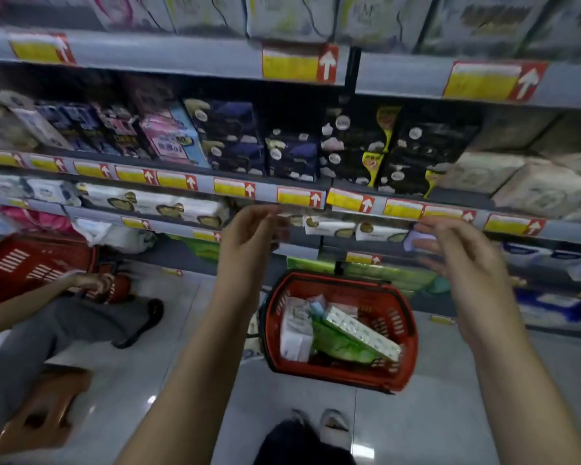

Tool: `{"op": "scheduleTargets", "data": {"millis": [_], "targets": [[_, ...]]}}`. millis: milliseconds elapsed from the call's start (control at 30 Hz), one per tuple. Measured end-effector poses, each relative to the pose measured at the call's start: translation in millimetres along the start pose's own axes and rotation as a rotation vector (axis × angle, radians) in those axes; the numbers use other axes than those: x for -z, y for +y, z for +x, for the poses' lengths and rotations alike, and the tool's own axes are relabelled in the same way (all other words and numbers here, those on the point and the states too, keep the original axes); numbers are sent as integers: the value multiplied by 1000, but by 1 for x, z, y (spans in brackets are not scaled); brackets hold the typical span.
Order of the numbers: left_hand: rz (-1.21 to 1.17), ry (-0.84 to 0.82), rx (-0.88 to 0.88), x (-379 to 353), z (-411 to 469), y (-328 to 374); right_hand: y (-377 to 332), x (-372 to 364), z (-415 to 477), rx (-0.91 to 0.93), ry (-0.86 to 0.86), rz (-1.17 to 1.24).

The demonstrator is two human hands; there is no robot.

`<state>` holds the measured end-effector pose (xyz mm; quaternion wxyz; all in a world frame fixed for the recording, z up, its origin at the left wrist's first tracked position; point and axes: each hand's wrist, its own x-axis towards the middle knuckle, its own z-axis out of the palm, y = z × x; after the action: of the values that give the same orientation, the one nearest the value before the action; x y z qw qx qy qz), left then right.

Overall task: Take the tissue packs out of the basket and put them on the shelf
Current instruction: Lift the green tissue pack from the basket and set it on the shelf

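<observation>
The basket (332, 279) is set on the floor (450, 397), just before the shelf (265, 192). Tissue packs (359, 333) are piled in it. Above it, the left hand (249, 233) is held at 11 o'clock and the right hand (463, 253) at 1 o'clock (both near the shelf edge). A second basket (24, 263) is seen at 9 o'clock.

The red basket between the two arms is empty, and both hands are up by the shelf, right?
No. The head view shows the red basket holds several tissue packs, so it is not empty. The left hand and right hand are indeed up by the shelf.
</observation>
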<state>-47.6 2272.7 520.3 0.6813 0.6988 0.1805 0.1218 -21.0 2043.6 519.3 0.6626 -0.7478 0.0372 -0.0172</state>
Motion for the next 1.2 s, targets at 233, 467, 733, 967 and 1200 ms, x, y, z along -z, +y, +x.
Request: {"op": "scheduleTargets", "data": {"millis": [233, 467, 733, 967, 1200], "targets": [[21, 24, 91, -10, 6, -91, 110, -4, 2, -123, 35, -77], [43, 19, 263, -29, 1, -186, 222, -2, -9, -277, 81, -153], [199, -25, 377, -53, 4, -290, 333, -4, -11, -328, 57, -331], [225, -59, 503, -60, 4, -382, 439, -4, -2, -407, 28, -444], [291, -28, 583, -45, 14, -447, 521, -16, 8, -376, -176, -624]]}}
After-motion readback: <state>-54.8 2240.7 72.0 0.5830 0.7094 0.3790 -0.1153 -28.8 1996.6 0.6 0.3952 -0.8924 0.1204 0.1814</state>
